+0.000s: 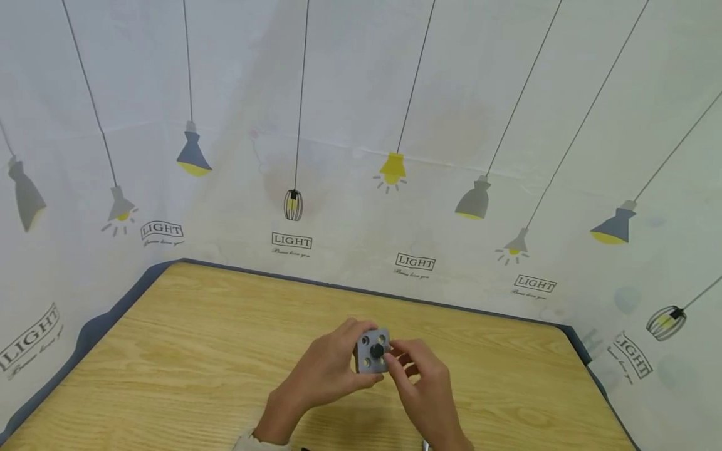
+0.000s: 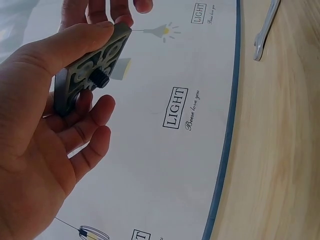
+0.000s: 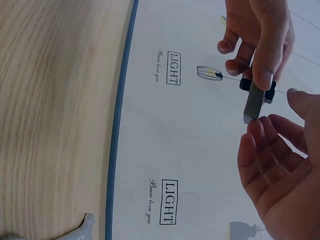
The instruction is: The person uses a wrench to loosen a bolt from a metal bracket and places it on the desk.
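Note:
A grey square metal plate (image 1: 364, 367) with several round holes has a black bolt (image 1: 376, 351) through its middle. My left hand (image 1: 329, 363) grips this plate by its edges, thumb on one side and fingers on the other. From the side, in the right wrist view, a threaded black end (image 3: 245, 84) stands out of one face and a black head (image 3: 270, 94) out of the other. Close on the right, my right hand (image 1: 423, 382) has loosely bent fingers, whose tips touch the plate's edge in the right wrist view. Its thumb is apart from the plate there.
An open-ended spanner (image 2: 265, 31) lies on the wooden table (image 1: 186, 351). Part of a grey metal tool (image 3: 82, 231) shows at the bottom of the right wrist view. Behind the table hangs a white sheet (image 1: 350, 94) printed with lamps, beyond a blue edge.

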`<state>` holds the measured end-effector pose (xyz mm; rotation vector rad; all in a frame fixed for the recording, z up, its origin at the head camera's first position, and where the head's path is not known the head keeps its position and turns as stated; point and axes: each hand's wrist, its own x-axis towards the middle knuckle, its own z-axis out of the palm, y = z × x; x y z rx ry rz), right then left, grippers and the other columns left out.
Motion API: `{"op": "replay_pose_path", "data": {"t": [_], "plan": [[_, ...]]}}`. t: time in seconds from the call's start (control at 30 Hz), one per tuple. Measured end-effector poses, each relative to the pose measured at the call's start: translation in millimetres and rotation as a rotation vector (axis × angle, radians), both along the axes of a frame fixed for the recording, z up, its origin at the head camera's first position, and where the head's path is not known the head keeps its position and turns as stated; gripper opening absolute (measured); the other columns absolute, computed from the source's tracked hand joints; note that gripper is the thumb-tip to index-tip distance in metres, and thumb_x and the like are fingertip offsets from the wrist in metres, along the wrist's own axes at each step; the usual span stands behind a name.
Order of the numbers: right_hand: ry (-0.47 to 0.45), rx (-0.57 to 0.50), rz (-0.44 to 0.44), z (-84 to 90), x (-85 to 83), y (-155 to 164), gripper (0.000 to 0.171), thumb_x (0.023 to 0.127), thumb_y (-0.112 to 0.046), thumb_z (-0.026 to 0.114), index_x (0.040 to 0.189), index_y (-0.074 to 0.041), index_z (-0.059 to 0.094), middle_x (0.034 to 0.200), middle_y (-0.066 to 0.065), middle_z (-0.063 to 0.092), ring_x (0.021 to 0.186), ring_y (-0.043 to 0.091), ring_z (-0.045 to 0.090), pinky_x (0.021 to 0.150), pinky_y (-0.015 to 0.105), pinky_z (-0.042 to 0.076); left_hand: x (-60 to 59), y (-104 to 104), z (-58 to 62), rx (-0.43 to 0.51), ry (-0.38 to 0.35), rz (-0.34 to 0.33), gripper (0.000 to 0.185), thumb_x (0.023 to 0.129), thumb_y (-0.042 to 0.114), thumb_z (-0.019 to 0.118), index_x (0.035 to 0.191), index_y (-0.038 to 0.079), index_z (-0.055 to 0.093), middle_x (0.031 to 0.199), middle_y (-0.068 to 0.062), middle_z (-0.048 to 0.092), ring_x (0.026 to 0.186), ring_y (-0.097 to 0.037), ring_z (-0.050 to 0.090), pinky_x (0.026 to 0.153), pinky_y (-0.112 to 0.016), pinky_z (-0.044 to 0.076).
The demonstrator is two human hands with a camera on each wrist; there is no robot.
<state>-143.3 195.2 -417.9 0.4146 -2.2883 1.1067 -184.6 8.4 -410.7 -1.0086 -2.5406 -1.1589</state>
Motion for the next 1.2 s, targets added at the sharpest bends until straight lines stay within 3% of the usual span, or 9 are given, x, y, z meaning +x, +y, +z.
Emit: {"op": "replay_pose_path", "data": {"t": [0.23, 0.43, 0.97, 1.2], "plan": [[0.017, 0.046, -0.039, 0.0, 2.9, -4.7, 0.02, 0.08, -0.013, 0.082, 0.097, -0.014, 0.071, 0.085, -0.006, 0.063, 0.072, 0.002, 0.058, 0.054, 0.02, 0.049, 0.3, 2.0, 1.8, -0.02, 0.059, -0.018, 0.06, 0.081, 0.035, 0.082, 0.131, 0.016, 0.055, 0.108, 0.006, 0.058, 0.083, -0.003, 0.055, 0.071, -0.02, 0.049], [0.018, 0.082, -0.091, -0.6, 4.6, -6.0, 0.022, 0.075, -0.018, 0.086, 0.093, -0.016, 0.073, 0.082, -0.007, 0.061, 0.07, 0.005, 0.058, 0.053, 0.019, 0.048, 0.1, 3.0, 2.2, -0.031, 0.063, -0.042, 0.061, 0.081, 0.035, 0.082, 0.132, 0.016, 0.055, 0.108, 0.007, 0.058, 0.084, -0.002, 0.055, 0.072, -0.018, 0.049], [0.127, 0.126, -0.154, -3.1, 3.0, -10.1, 0.017, 0.073, -0.017, 0.087, 0.085, -0.015, 0.075, 0.074, -0.011, 0.06, 0.065, -0.002, 0.056, 0.052, 0.01, 0.043, 1.9, 2.0, 4.0, -0.04, 0.053, -0.044, 0.059, 0.081, 0.032, 0.083, 0.13, 0.013, 0.056, 0.107, 0.005, 0.059, 0.083, -0.002, 0.055, 0.07, -0.019, 0.049], [0.101, 0.151, -0.177, -1.2, 3.5, -11.9, 0.017, 0.074, -0.017, 0.087, 0.088, -0.014, 0.077, 0.074, -0.01, 0.06, 0.065, -0.001, 0.057, 0.052, 0.011, 0.043, 1.4, 1.8, 2.7, -0.039, 0.046, -0.041, 0.06, 0.081, 0.032, 0.083, 0.131, 0.014, 0.055, 0.108, 0.005, 0.059, 0.084, -0.002, 0.055, 0.071, -0.019, 0.049]]}}
